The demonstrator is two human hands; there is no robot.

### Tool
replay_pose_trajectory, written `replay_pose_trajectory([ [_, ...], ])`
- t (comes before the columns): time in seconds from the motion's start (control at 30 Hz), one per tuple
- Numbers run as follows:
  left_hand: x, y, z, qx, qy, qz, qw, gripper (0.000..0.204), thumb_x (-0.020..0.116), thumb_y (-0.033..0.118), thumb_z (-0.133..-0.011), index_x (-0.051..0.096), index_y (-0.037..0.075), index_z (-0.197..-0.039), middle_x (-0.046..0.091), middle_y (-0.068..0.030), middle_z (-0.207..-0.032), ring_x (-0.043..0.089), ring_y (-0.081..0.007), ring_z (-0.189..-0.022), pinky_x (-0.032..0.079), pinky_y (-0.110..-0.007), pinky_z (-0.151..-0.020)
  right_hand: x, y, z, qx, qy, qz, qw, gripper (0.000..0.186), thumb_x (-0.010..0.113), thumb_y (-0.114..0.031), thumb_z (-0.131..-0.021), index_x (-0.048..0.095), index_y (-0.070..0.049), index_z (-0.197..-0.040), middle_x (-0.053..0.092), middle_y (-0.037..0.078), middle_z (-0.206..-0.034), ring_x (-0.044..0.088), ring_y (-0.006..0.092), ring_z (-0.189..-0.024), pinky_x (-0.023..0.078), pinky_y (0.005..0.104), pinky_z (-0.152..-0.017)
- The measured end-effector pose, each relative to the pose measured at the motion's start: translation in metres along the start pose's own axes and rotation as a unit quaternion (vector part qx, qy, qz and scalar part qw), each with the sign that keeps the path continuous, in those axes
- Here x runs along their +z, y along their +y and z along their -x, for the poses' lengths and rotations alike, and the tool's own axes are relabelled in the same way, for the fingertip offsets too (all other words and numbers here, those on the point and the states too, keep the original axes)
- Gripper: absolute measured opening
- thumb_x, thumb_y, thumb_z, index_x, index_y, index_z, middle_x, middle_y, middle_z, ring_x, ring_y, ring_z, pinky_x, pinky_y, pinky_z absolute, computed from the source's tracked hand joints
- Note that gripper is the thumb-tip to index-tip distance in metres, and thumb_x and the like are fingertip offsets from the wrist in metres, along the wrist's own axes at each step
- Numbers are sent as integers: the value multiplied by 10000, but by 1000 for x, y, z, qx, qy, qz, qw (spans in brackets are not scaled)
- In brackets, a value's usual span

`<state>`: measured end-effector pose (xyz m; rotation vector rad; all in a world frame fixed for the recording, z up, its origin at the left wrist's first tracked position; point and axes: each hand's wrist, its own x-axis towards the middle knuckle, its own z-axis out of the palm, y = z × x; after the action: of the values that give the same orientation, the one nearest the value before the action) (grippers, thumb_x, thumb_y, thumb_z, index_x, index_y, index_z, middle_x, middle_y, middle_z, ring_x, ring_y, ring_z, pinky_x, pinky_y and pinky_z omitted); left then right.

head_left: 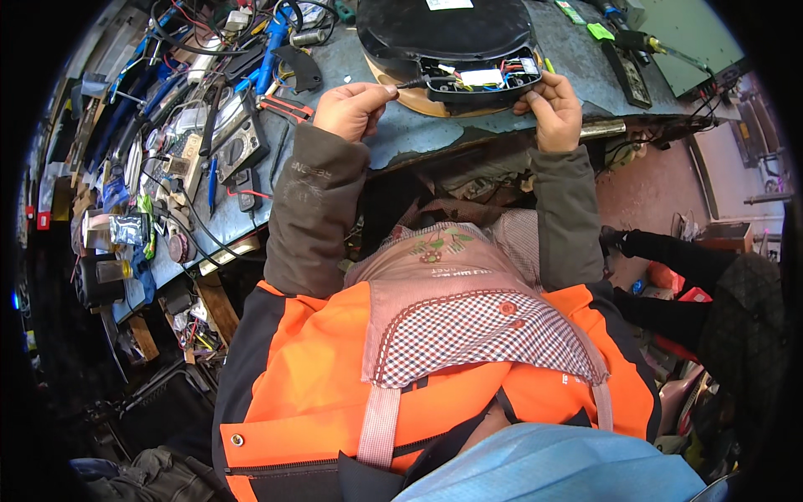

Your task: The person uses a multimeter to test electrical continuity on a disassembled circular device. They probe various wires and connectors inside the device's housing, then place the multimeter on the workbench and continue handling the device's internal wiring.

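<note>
A black, rounded, bowl-like housing [447, 42] rests near the front edge of the bench, with a tan rim under it. Its narrow front compartment [468, 98] is uncovered, showing red, yellow and blue wires and a white label. My left hand [355, 109] pinches a short black cable [411, 84] at the compartment's left end; the cable's tip is hidden by the fingers. At the other end, my right hand [552, 109] grips the compartment's right corner, thumb in front and fingers bent behind it.
Hand tools, wires and a multimeter [244, 144] crowd the left of the blue bench [577, 50]. Red-handled pliers [287, 107] lie close to my left wrist. A screwdriver [682, 54] and a green metal box [694, 25] are at the right. Another person's dark-clothed legs [669, 259] show at the right.
</note>
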<state>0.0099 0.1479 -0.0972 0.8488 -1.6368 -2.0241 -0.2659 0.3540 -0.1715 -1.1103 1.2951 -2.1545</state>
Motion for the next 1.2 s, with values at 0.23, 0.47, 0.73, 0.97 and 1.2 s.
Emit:
replay_pose_trajectory([
  [0.23, 37, -12, 24, 288, 177, -245, 908, 208, 802, 173, -933, 793, -33, -959, 732, -59, -758, 665, -155, -655, 519, -309, -621, 0, -1, 3, 1, -1, 11, 1000, 363, 567, 90, -1012, 527, 81, -1373, 701, 124, -1062, 689, 176, -870, 598, 328, -788],
  [0.47, 44, -15, 29, 471, 230, -445, 726, 102, 809, 104, -894, 774, 13, -926, 705, -135, -773, 695, -308, -688, 541, -388, -632, 2, -5, 3, 1, 10, 27, 1000, 368, 562, 74, -1005, 532, 83, -1372, 692, 129, -1024, 680, 178, -844, 558, 326, -783],
  [0.73, 47, -14, 35, 500, 227, -472, 690, 130, 801, 37, -836, 729, 49, -944, 622, -94, -719, 613, -319, -663, 490, -430, -622, 5, -6, 5, 19, 7, -19, 1000, 330, 559, 89, -1000, 541, 42, -1326, 670, 85, -1029, 665, 148, -837, 567, 304, -753],
  [0.97, 49, -15, 35, 508, 231, -494, 667, 133, 797, 31, -855, 743, 27, -976, 601, -85, -701, 589, -303, -638, 478, -419, -601, 4, -7, 3, 22, 5, -24, 999, 330, 566, 76, -1007, 543, 39, -1334, 654, 64, -989, 656, 138, -846, 569, 301, -757],
  [1.2, 49, -20, 36, 509, 239, -516, 646, 152, 804, 37, -856, 756, 20, -999, 598, -82, -701, 577, -294, -626, 470, -417, -589, 3, -5, 5, 19, 5, -16, 1000, 342, 559, 81, -1004, 542, 39, -1343, 654, 65, -992, 656, 140, -856, 570, 302, -764],
])
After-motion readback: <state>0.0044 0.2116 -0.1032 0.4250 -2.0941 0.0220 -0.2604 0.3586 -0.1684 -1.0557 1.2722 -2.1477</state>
